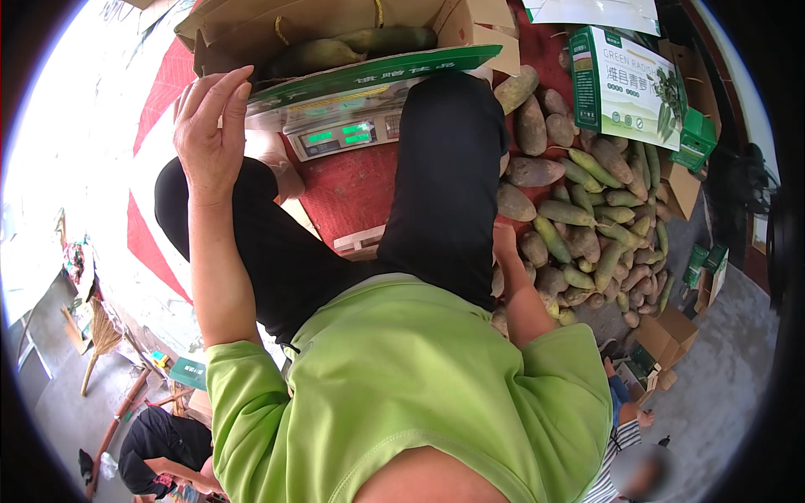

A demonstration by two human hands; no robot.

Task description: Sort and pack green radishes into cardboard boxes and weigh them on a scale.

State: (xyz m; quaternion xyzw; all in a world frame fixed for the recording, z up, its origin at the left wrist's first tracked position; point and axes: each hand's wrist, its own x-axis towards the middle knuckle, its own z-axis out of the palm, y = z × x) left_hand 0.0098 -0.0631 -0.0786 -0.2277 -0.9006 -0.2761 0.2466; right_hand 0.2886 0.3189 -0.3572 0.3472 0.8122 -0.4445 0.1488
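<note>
An open cardboard box (470, 23) with a green front flap (377, 74) stands on a digital scale (340, 137) before my knees. Inside it lie long green radishes (390, 39), with yellow cord loops above them. My left hand (211, 138) is raised at the box's near left corner, fingers stretched upward and thumb a little apart. I see nothing held in it. Down beside my right thigh is my right hand (505, 241), at the edge of a heap of green and brownish radishes (563, 212). The thigh hides its fingers, so any grip cannot be made out.
A white and green printed carton (627, 88) lies at the heap's far side, beside a small green box (694, 138). Open cardboard boxes (667, 334) stand to the right. A broom (102, 331) is at left. Two other people (168, 444) (616, 457) are at the lower corners.
</note>
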